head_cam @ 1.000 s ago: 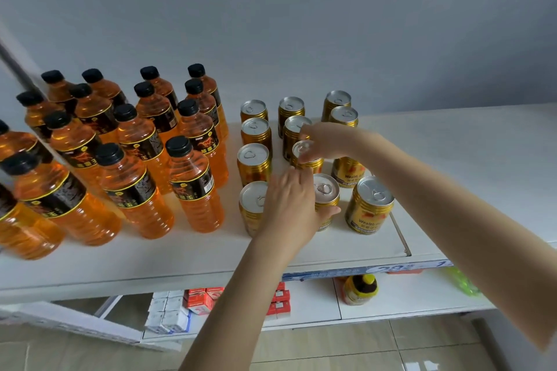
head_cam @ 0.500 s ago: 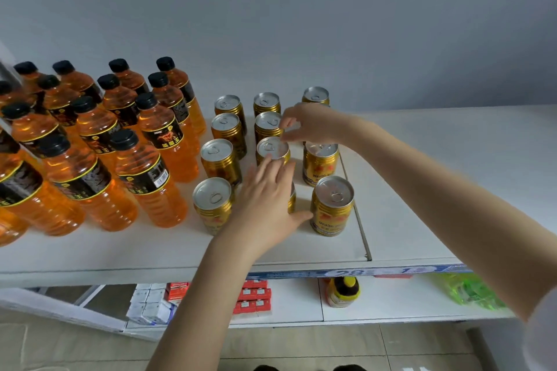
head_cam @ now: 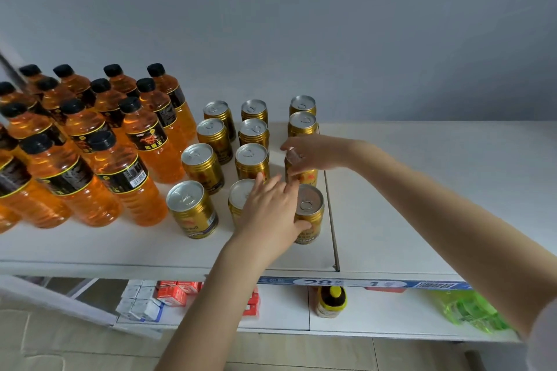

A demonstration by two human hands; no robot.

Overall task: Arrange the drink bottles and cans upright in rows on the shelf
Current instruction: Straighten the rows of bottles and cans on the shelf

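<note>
Left hand (head_cam: pixel 271 211): fingers pretty straight, lay over front-row middle can (head_cam: pixel 239 196), centre frame
Right hand (head_cam: pixel 315 150): pinched top of gold can (head_cam: pixel 307 178) just behind
Orange bottles (head_cam: pixel 90 144): stood upright, left side of shelf (head_cam: pixel 422 190)

Bottles (head_cam: pixel 126 178) and cans (head_cam: pixel 202 167) upright on shelf (head_cam: pixel 90 247), right hand (head_cam: pixel 316 151) gripping right-column can (head_cam: pixel 305 177), left hand (head_cam: pixel 271 211) touching front can (head_cam: pixel 311 208)

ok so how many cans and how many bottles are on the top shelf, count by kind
gold cans: 12, one gripped by the right hand
orange bottles: 13 with caps in view, more cut off at the left edge
total: at least 25
</note>
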